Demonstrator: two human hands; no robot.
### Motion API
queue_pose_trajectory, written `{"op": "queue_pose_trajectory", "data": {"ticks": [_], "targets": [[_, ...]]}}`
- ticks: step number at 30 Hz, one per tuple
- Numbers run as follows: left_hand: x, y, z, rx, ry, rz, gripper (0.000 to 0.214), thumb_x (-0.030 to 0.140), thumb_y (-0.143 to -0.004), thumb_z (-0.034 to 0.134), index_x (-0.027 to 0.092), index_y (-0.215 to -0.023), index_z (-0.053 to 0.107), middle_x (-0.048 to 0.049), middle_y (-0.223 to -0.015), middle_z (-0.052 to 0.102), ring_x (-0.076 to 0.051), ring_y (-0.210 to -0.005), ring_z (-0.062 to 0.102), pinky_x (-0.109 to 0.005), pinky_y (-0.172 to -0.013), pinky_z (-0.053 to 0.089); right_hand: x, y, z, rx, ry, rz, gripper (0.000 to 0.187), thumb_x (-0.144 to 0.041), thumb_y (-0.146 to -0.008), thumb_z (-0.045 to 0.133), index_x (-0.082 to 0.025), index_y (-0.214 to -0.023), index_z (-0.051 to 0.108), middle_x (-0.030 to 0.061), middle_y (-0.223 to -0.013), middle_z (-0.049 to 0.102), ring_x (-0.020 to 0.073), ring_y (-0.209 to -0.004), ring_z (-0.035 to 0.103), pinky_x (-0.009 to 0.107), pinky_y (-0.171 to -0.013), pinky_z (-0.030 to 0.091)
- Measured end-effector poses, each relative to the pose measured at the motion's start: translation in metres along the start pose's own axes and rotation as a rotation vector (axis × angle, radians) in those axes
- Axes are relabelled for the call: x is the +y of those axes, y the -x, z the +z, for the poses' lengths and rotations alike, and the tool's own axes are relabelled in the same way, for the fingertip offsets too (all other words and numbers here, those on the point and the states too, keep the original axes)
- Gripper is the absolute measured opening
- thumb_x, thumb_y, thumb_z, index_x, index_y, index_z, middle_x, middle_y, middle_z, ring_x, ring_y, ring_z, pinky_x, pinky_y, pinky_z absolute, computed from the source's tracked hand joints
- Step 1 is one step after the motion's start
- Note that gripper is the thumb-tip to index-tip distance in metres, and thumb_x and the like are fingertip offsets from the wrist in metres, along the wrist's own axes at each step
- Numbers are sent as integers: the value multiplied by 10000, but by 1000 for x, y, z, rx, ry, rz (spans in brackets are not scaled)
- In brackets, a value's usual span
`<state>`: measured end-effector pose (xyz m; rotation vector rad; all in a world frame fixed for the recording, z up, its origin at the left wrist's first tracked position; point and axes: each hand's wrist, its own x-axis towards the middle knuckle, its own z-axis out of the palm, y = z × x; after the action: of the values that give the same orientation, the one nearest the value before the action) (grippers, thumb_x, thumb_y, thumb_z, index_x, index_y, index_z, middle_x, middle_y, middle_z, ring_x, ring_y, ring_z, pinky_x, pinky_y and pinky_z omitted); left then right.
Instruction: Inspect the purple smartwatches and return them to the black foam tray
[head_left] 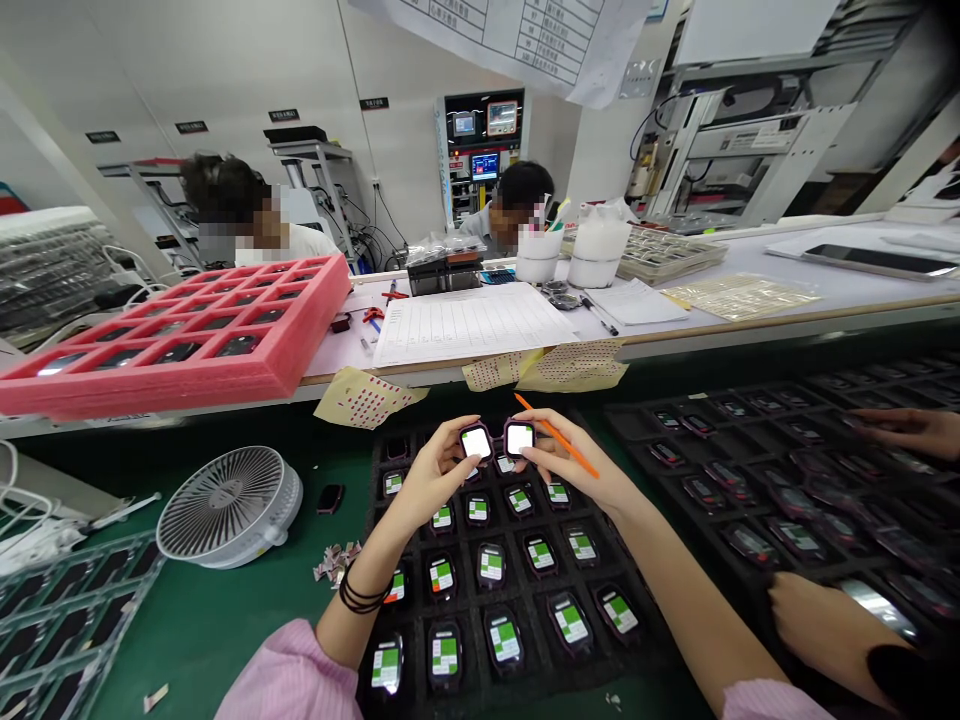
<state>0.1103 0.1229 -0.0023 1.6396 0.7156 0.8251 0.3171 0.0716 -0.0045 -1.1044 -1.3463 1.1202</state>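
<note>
Over the far rows of a black foam tray (pixel 469 545), my two hands are close together. A smartwatch head with a lit, mostly white screen (pixel 475 442) is gripped by my left hand (pixel 437 468), its thumb at the lower edge. Pinched in my right hand (pixel 571 455) is a second smartwatch head (pixel 519 438), also lit white with a small green patch. An orange stick (pixel 559 436), perhaps a pen, lies across the same hand. Several more watch heads (pixel 504 637) sit in the tray pockets, most showing green and white screens.
On the green mat at left stand a small round fan (pixel 229 505), a lone dark watch (pixel 330 498) and a pile of small pieces (pixel 337 563). A pink foam tray (pixel 292 370) rests on the raised shelf. Another person's hands (pixel 832 635) work over a dark tray (pixel 720 430) at right.
</note>
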Motion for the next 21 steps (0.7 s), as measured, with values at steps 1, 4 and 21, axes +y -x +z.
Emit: {"op": "queue_pose_trajectory", "data": {"ticks": [1, 4, 21], "targets": [[0, 0, 0, 5, -2, 5, 489, 320, -821, 631, 191, -1265, 475, -103, -1202, 595, -191, -970, 591, -252, -713, 473, 0, 0, 0, -6, 1, -2, 406, -371, -769, 698, -222, -1104, 524, 89, -1116, 593, 189, -745, 687, 222, -422, 449], [-1, 0, 0, 33, -6, -6, 441, 342, -817, 638, 182, -1210, 519, -97, -1145, 621, -187, -931, 602, -263, -727, 480, 0, 0, 0, 10, 7, 12, 368, -362, -778, 691, -221, -1082, 539, 78, -1084, 601, 169, -690, 676, 228, -430, 445], [4, 0, 0, 10, -41, -8, 347, 355, -818, 631, 162, -1100, 572, -72, -1016, 642, -166, -866, 588, -263, -728, 466, -8, 3, 2, 24, -7, 64, 300, -385, -769, 700, -218, -978, 564, -7, -776, 585, 125, -562, 610, 217, -423, 379]]}}
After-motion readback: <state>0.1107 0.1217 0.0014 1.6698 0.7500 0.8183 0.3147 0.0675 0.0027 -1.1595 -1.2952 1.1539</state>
